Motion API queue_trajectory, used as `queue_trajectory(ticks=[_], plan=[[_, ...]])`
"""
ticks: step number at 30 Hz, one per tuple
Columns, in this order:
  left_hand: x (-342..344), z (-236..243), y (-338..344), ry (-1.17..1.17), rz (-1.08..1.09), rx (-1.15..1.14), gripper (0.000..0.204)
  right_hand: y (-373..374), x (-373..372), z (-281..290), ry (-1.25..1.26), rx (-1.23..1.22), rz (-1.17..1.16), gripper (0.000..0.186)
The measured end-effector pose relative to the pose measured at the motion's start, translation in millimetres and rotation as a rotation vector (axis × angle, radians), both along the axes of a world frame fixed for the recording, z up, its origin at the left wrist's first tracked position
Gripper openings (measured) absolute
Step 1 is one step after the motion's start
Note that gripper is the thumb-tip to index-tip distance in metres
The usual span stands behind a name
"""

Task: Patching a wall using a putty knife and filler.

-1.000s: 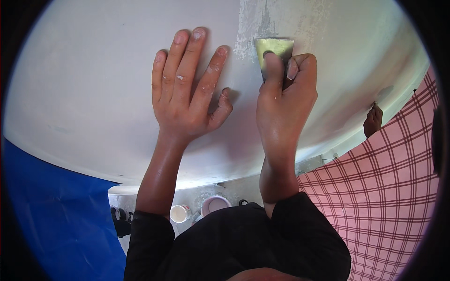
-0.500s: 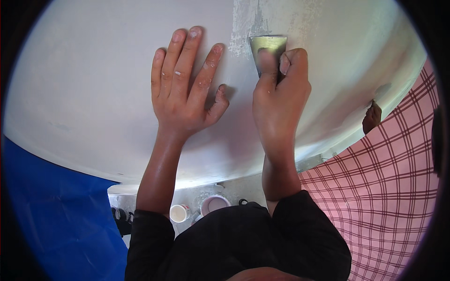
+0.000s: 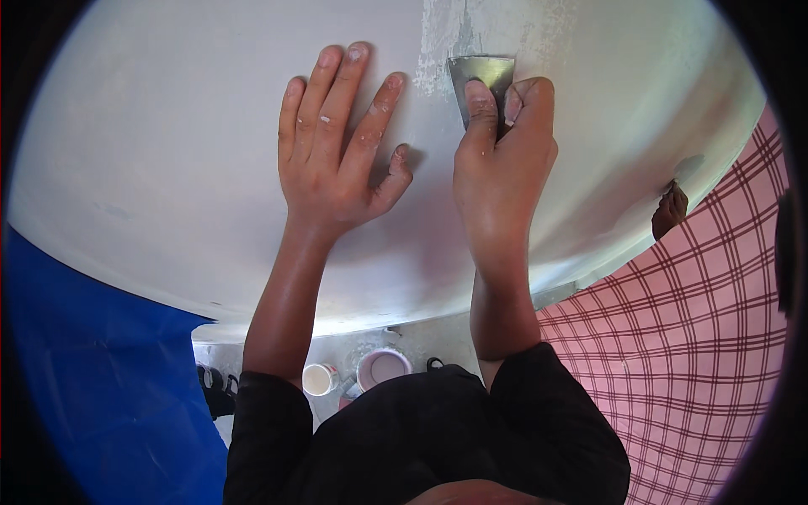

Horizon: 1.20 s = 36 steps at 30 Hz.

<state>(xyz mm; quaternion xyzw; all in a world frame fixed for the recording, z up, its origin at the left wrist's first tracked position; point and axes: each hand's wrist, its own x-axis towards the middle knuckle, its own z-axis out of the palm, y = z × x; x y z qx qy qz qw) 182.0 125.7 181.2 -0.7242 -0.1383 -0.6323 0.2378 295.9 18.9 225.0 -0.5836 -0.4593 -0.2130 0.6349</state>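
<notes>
My left hand (image 3: 341,168) lies open on a large, curved off-white surface (image 3: 168,143), fingers spread and flecked with pale paste. Beside it, my right hand (image 3: 505,172) grips a metal scraper (image 3: 480,66) with a flared blade, the thumb pressed on its face and the fingers curled behind it. The blade's wide edge is against the surface, at the lower end of a rough, patchy streak (image 3: 446,42) of pale grey coating.
A blue sheet (image 3: 101,362) hangs at left, pink checked fabric (image 3: 673,337) at right. Below the surface are a white container (image 3: 319,379), a larger bucket (image 3: 384,369) and dark footwear (image 3: 212,379). Another person's hand (image 3: 669,215) reaches the surface at the far right.
My right hand and the scraper have moved slightly up and to the left across the surface. My left hand has shifted a little upward, still spread flat.
</notes>
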Motion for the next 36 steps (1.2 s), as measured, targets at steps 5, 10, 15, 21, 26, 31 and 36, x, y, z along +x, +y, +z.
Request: queue_trajectory(ticks=[5, 10, 15, 21, 26, 31, 36], plan=[[-6, -2, -3, 0.002, -0.002, -0.007, 0.055, -2, -7, 11, 0.068, -0.050, 0.011, 0.021], [-7, -7, -7, 0.004, 0.010, -0.005, 0.054, -2, -6, 1, 0.014, 0.012, 0.017, 0.021], [-7, -5, -10, -0.002, 0.019, -0.013, 0.054, -2, -5, 8, 0.013, -0.012, 0.020, 0.020], [-5, -3, -8, -0.007, 0.011, -0.009, 0.054, -1, -3, 11, -0.017, 0.053, 0.017, 0.021], [-6, -4, -7, -0.004, 0.015, -0.011, 0.054, 1, -4, 7, -0.025, 0.059, 0.009, 0.022], [-9, -4, -9, -0.005, 0.021, -0.005, 0.053, 2, -10, 14, -0.021, 0.072, 0.010, 0.022], [-11, -5, -6, -0.007, 0.021, 0.003, 0.052, 5, -12, 8, -0.056, 0.077, -0.030, 0.022]])
